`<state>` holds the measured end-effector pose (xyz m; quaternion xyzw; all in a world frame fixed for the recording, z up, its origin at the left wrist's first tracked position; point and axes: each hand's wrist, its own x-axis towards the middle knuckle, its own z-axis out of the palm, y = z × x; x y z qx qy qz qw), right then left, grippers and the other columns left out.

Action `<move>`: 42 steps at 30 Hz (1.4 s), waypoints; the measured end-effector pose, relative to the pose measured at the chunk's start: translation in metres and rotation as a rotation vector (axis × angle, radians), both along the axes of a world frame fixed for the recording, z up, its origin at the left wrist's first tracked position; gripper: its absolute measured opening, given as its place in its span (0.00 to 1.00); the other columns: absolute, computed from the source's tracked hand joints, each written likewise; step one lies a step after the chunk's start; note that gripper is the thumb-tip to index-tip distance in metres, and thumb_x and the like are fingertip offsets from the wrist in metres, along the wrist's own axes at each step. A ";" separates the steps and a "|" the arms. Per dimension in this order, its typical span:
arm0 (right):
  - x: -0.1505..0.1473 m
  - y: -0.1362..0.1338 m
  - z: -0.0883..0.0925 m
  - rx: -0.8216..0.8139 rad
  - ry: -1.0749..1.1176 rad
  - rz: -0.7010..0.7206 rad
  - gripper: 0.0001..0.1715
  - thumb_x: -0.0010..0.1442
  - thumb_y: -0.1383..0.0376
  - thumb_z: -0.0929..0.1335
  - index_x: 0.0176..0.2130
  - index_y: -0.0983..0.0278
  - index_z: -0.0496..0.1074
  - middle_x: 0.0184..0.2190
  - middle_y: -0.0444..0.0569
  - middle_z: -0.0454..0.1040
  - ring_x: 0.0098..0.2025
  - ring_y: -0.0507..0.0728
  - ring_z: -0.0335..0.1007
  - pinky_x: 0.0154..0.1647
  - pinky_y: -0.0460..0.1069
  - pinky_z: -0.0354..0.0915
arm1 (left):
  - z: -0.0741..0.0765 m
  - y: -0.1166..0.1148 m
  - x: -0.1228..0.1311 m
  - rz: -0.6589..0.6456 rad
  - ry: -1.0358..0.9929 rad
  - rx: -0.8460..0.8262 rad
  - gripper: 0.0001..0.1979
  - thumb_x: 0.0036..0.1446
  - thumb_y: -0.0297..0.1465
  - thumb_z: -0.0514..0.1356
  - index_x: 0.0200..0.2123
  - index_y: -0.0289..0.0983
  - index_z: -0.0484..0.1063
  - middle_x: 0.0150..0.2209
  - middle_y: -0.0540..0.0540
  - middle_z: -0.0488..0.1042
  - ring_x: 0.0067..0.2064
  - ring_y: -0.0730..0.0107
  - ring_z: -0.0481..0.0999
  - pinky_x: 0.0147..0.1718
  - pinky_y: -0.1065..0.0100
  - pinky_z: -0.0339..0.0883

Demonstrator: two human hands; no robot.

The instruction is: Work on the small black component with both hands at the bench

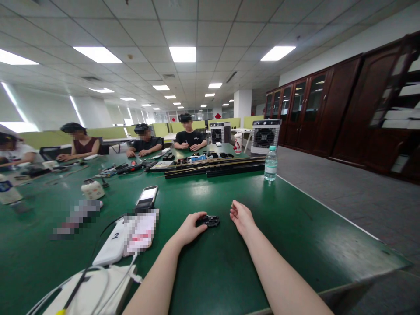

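Note:
My left hand (189,228) rests on the green table (210,262), its thumb and fingers closed around one end of a small black object (212,221) with an uneven, part-like surface. What kind of object it is, I cannot make out. To the right of it and apart from it, my right hand (241,217) is held with its fingers curled and thumb against them. Whatever those fingers may pinch is hidden or too small to name.
At left lie a phone (147,197), a white power bank (113,240) and a pale box with cables (95,291). A water bottle (271,164) stands at the right edge. Long black rails (216,167) cross the far table. Several people with headsets sit beyond.

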<state>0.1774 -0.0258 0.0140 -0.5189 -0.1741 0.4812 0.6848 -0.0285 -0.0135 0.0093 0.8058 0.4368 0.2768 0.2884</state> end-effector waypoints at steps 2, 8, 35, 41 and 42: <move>-0.002 -0.002 0.003 0.009 -0.061 -0.021 0.10 0.48 0.61 0.69 0.32 0.61 0.66 0.26 0.44 0.72 0.23 0.50 0.67 0.23 0.45 0.64 | 0.000 -0.001 0.000 -0.002 -0.005 0.007 0.24 0.47 0.30 0.60 0.50 0.37 0.68 0.49 0.42 0.72 0.51 0.57 0.69 0.53 0.60 0.60; -0.009 -0.006 0.009 0.282 -0.456 -0.010 0.18 0.47 0.57 0.69 0.38 0.64 0.69 0.38 0.52 0.74 0.39 0.57 0.70 0.33 0.49 0.66 | 0.002 -0.003 0.001 0.010 0.029 0.001 0.26 0.46 0.29 0.61 0.52 0.34 0.67 0.48 0.40 0.72 0.50 0.58 0.69 0.53 0.60 0.60; -0.025 -0.024 0.005 0.225 -1.437 0.581 0.12 0.50 0.66 0.69 0.38 0.57 0.75 0.42 0.47 0.73 0.46 0.58 0.66 0.49 0.52 0.60 | -0.008 0.007 0.000 -0.007 0.016 0.035 0.22 0.46 0.26 0.61 0.48 0.35 0.68 0.47 0.41 0.72 0.49 0.60 0.70 0.51 0.61 0.61; -0.025 -0.024 0.003 0.228 -1.404 0.576 0.12 0.49 0.67 0.69 0.37 0.57 0.75 0.41 0.47 0.73 0.46 0.57 0.67 0.49 0.52 0.60 | -0.007 0.005 0.000 0.007 0.022 0.034 0.22 0.47 0.27 0.61 0.48 0.36 0.68 0.47 0.42 0.72 0.49 0.60 0.70 0.52 0.61 0.61; -0.025 -0.024 0.003 0.229 -1.383 0.577 0.13 0.48 0.67 0.69 0.37 0.57 0.75 0.41 0.46 0.73 0.46 0.57 0.67 0.50 0.52 0.60 | -0.007 0.005 0.000 0.011 0.026 0.036 0.22 0.47 0.27 0.61 0.48 0.36 0.68 0.47 0.42 0.72 0.50 0.59 0.70 0.52 0.61 0.61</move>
